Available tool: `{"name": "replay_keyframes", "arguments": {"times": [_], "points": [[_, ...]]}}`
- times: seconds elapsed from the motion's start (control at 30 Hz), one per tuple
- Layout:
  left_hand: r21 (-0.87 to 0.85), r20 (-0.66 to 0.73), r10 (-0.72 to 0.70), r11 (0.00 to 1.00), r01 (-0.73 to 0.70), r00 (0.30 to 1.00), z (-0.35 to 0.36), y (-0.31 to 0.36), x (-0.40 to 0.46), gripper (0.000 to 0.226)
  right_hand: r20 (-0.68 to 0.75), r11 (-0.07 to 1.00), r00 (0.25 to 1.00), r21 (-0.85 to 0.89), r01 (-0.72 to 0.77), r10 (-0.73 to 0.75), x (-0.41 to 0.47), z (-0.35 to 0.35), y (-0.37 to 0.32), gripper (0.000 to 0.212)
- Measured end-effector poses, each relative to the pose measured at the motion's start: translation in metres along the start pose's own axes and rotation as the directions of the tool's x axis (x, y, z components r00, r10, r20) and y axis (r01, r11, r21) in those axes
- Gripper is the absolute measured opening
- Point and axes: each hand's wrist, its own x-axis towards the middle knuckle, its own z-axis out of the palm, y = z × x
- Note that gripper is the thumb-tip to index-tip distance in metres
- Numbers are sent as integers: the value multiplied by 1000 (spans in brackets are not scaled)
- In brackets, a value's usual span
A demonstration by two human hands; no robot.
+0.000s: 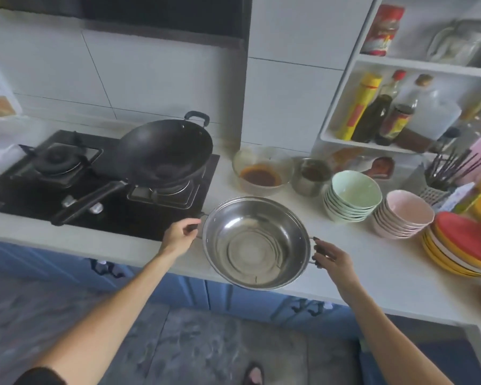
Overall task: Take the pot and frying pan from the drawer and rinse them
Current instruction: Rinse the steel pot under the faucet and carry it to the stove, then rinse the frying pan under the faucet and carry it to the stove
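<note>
two hands carry the round, shallow stainless-steel pot [256,243] by its small dark side handles, over the front edge of the white countertop [372,262], part of it hanging past the edge above the blue cabinet fronts [178,290]. the risk, as i judge it, is a tilt or slip: the handles are small and the hold on each looks light, so an uneven lift could tip the pot or knock its rim on the counter. swinging it right could clip the stacked pale green bowls [353,198] or the stacked pink bowls [403,215] near by. the left hand [179,236] curls its fingers round the left handle, pinching it. the right hand [333,259] holds the right handle with its fingertips, fingers bent, not clenched tight. farther back, the black long-handled frying pan [161,154] sits on the black gas hob [100,190], well apart from both hands.
</note>
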Motion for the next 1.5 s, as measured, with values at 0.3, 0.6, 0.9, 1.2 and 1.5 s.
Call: {"name": "replay_keyframes", "arguments": {"times": [0.3, 0.6, 0.9, 1.2, 1.5], "points": [[120, 25, -53, 992, 50, 998, 25, -25, 40, 31, 23, 988, 992, 94, -122, 121, 19, 22, 26, 27], [309, 352, -29, 947, -87, 935, -1, -24, 23, 66, -32, 980, 981, -55, -193, 192, -53, 48, -8, 34], [506, 369, 425, 654, -562, 827, -101, 96, -74, 54, -100, 884, 991, -466, 35, -92, -195, 25, -121, 25], [203, 214, 858, 428, -881, 467, -132, 261, -225, 37, -471, 675, 686, -737, 41, -555, -382, -63, -269, 25], [-53, 107, 967, 239, -969, 233, -53, 320, -403, 41, -734, 705, 278, -676, -214, -620, -576, -153, -267, 20]]}}
